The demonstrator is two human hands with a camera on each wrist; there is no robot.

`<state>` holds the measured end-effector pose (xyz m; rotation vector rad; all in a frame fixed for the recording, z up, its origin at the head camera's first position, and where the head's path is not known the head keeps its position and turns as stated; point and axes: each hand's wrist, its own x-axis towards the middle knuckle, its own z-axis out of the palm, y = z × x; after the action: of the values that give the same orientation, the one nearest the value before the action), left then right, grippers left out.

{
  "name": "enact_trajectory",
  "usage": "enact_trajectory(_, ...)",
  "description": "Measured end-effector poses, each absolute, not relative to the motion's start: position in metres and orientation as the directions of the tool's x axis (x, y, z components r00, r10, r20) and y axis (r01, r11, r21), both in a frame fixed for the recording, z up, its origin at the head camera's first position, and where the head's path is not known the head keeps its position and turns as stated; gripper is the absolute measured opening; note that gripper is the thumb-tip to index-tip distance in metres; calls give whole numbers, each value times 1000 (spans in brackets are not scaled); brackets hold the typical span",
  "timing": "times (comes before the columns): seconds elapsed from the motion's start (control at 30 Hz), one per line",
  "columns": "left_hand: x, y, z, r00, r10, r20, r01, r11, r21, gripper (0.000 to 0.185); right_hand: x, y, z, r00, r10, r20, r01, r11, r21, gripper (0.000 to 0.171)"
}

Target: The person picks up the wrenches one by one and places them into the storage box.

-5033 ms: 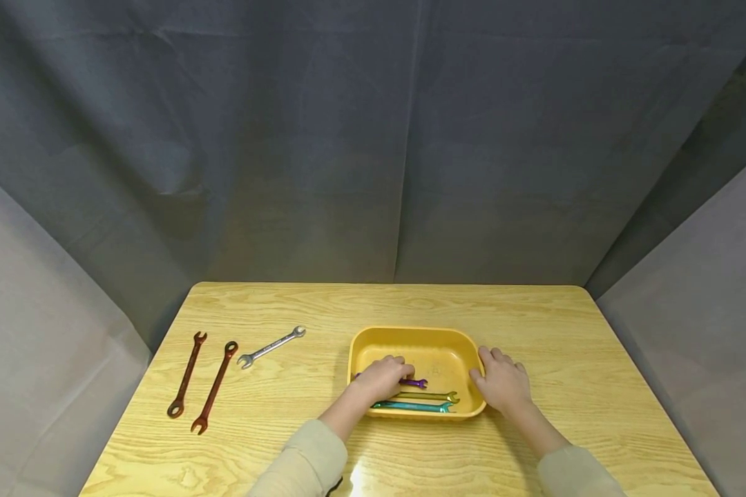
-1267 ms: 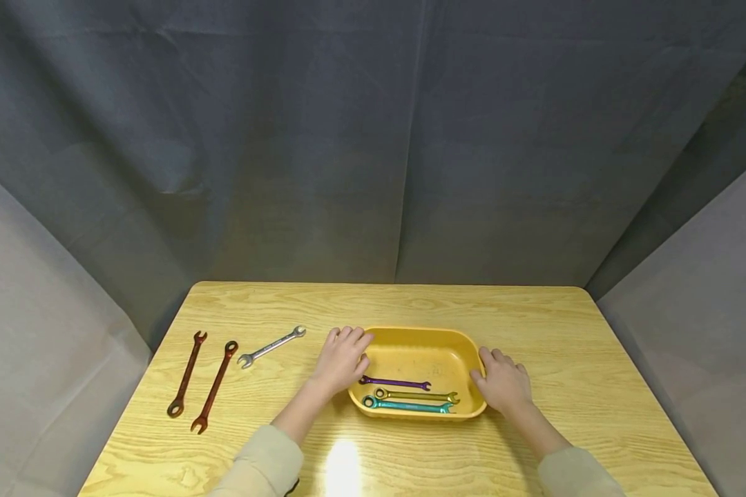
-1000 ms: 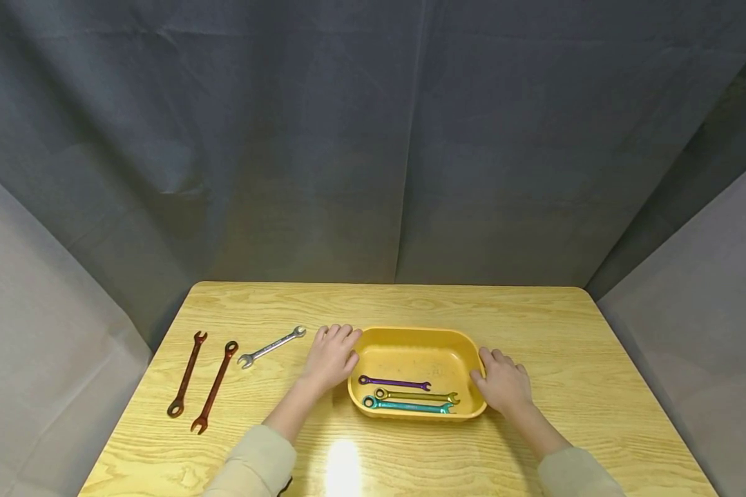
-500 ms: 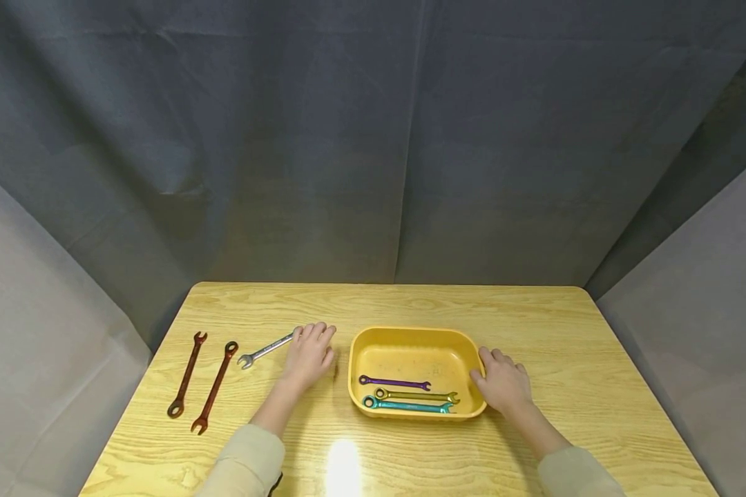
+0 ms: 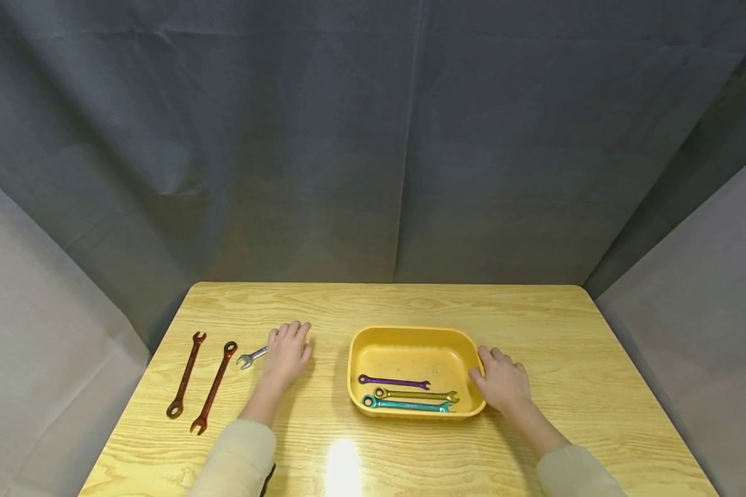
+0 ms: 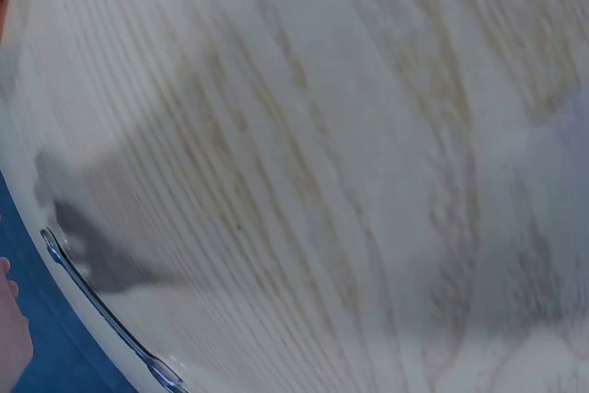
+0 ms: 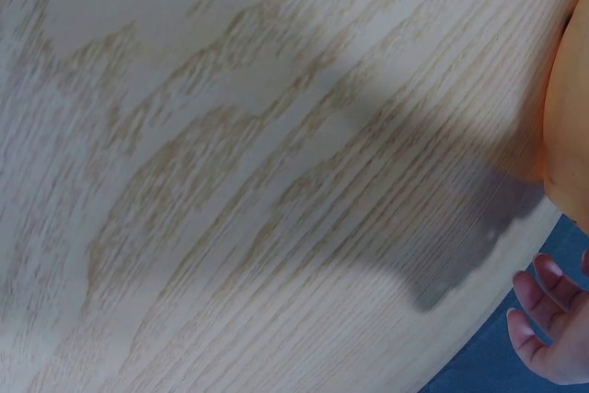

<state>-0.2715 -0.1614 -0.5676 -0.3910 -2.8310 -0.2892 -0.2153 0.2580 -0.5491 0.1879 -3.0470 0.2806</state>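
In the head view my left hand point(image 5: 287, 351) is over the silver wrench point(image 5: 252, 357), covering its upper part; only the lower open end shows. The left wrist view has that wrench point(image 6: 110, 319) lying on the table and the hand point(image 6: 13, 329) apart from it, holding nothing. My right hand point(image 5: 503, 379) holds the right rim of the yellow bin point(image 5: 419, 333), thumb over the edge; its other fingers are loosely bent in the right wrist view. Inside the bin lie a purple wrench point(image 5: 395, 382), a gold wrench point(image 5: 416, 395) and a teal wrench point(image 5: 408, 406).
Two red wrenches, a left one point(image 5: 186, 376) and a right one point(image 5: 215, 388), lie side by side on the left of the wooden table point(image 5: 373, 304). Dark grey curtains point(image 5: 311, 172) hang behind the table, with paler cloth on both sides.
My left hand has left the purple wrench in the bin, come out past the bin's left rim, and moved left over the silver wrench. The right hand and bin have stayed put.
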Motion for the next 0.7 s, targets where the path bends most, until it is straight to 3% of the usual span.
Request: enact_trajectory(0.7, -279, -193, -577, -981, 142, 130, 167, 966, 200, 45, -216, 258, -550, -992, -105, 74, -116, 978, -175, 43)
